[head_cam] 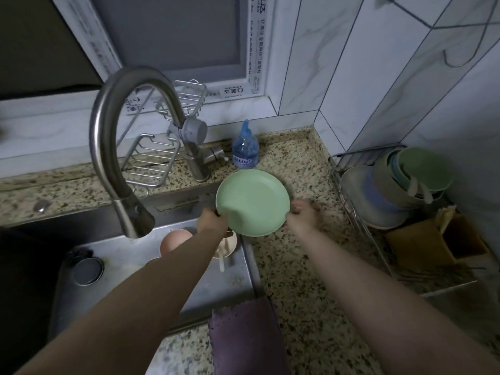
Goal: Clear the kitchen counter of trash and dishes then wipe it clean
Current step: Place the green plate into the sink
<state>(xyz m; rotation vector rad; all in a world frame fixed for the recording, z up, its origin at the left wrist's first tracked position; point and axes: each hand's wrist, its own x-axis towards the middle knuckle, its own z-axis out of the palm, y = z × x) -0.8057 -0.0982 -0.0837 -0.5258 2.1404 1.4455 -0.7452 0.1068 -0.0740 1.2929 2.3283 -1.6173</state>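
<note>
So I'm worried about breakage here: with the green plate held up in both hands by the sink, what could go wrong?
1. Both hands, left and right, hold the green plate only at its near rim; a slipping grip could drop it onto the pink bowl and beige cup in the sink.
2. Swinging it left may knock the faucet.
3. The dish rack already looks crowded.

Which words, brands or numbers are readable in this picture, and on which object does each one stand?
Window frame film: printed Chinese characters and a logo, mirrored and too blurred to read.
Sticker below the window: a red logo with characters, not readable.
Blue bottle: a white label with characters, too blurred to read.
Green plate: no text.
</note>
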